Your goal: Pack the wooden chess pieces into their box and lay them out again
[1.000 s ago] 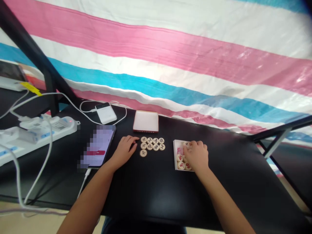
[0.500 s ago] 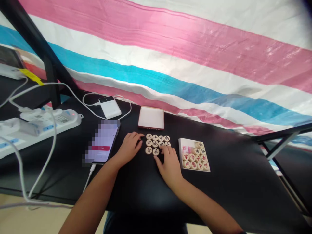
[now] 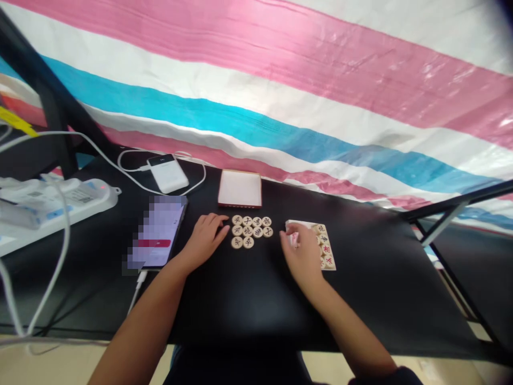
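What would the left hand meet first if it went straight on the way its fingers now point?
Probably the nearest Chinese chess piece, at the left edge of the group, just past the fingertips of the left hand. Depth is hard to judge here.

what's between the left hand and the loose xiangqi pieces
Nothing visible: the left hand rests on the black table, its fingertips right beside the loose xiangqi pieces.
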`<state>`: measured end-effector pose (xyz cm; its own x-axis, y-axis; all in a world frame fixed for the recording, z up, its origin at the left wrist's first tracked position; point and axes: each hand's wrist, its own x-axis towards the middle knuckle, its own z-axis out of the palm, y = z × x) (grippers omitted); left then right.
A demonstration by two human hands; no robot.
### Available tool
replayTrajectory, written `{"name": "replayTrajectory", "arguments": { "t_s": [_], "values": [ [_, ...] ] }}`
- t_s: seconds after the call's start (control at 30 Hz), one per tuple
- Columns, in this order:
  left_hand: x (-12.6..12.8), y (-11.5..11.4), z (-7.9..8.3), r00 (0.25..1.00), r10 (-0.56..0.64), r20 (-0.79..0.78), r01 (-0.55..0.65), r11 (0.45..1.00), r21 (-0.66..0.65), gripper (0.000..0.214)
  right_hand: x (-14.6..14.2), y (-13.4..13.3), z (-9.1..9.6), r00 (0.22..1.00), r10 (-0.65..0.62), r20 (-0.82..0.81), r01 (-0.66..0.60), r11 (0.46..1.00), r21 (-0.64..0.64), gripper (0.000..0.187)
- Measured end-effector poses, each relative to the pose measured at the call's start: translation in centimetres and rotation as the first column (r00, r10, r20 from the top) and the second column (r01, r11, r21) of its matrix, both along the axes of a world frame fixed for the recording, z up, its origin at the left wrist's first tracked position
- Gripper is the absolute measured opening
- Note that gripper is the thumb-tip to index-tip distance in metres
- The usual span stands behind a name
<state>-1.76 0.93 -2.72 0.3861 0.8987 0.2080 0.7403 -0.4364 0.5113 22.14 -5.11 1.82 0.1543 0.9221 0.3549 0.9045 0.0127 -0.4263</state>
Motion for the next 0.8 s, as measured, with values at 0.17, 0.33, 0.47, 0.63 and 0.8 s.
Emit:
{"name": "replayTrajectory", "arguments": {
  "t_s": [0.17,0.33,0.47,0.63,0.8],
  "values": [
    [0.0,0.3,-0.3,1.0,-0.01,-0.023,0.01,1.0,0.019,0.032,6.7,1.0,0.5,0.903,-0.3,0.308,0.356,0.923,-0.148,0.025],
    [0.0,0.4,-0.3,0.999,-0.019,-0.043,0.02,0.999,0.03,0.031,8.0,1.7,0.3,0.876,-0.333,0.348,0.431,0.865,-0.258,0.028],
    [0.0,0.3,-0.3,0.999,-0.013,-0.032,0.014,1.0,0.028,0.028,8.9,2.2,0.6,0.896,-0.292,0.334,0.391,0.876,-0.283,0.026],
    [0.0,0.2,-0.2,0.999,-0.004,-0.033,0.004,1.0,0.019,0.029,8.4,1.6,1.5,0.947,-0.239,0.216,0.277,0.946,-0.166,0.025],
    [0.0,0.1,0.1,1.0,-0.004,-0.031,0.004,1.0,0.008,0.029,1.8,0.1,1.1,0.994,0.108,0.02,-0.104,0.986,-0.131,0.021]
  ]
}}
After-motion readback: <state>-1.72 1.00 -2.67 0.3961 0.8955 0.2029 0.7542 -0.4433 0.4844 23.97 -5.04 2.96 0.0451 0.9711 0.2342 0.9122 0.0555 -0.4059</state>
